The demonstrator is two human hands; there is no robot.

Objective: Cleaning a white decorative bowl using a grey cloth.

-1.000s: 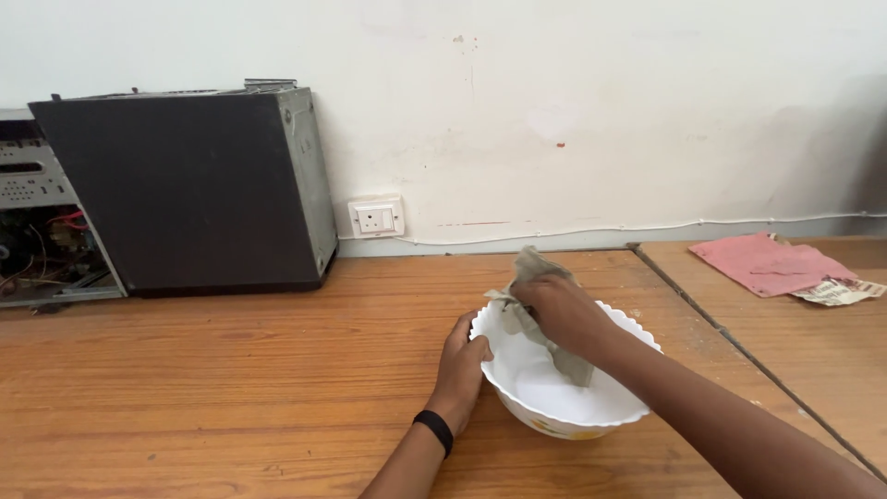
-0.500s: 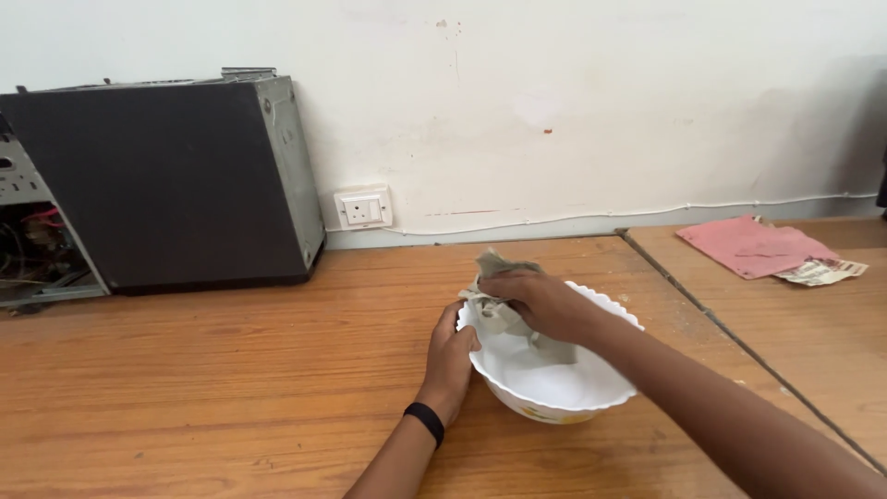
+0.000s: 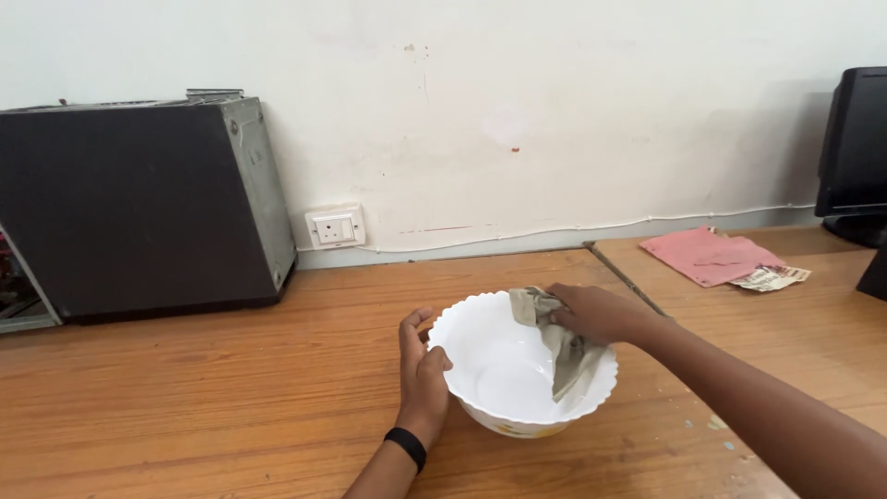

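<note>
My left hand (image 3: 423,370) is cupped vs. the near-left rim of the white bowl (image 3: 490,370), thumb hooked over the edge. My right hand (image 3: 596,312) is closed on a grey cloth (image 3: 559,344), pressing it on the bowl's far-right rim, cloth hanging down inside. Bowl sits on the wooden table (image 3: 231,379). Black PC case (image 3: 139,222) at back left, pink cloth (image 3: 707,254) & monitor (image 3: 855,148) at right.

We see the left hand (image 3: 422,370) gripping the near-left rim of a white scalloped bowl (image 3: 494,370) on the wooden desk (image 3: 203,388). The right hand (image 3: 596,312) presses a grey cloth (image 3: 564,346) against the bowl's far-right inner wall. A black computer case (image 3: 139,212) stands at the wall, and a pink cloth (image 3: 707,254) lies far right.
</note>
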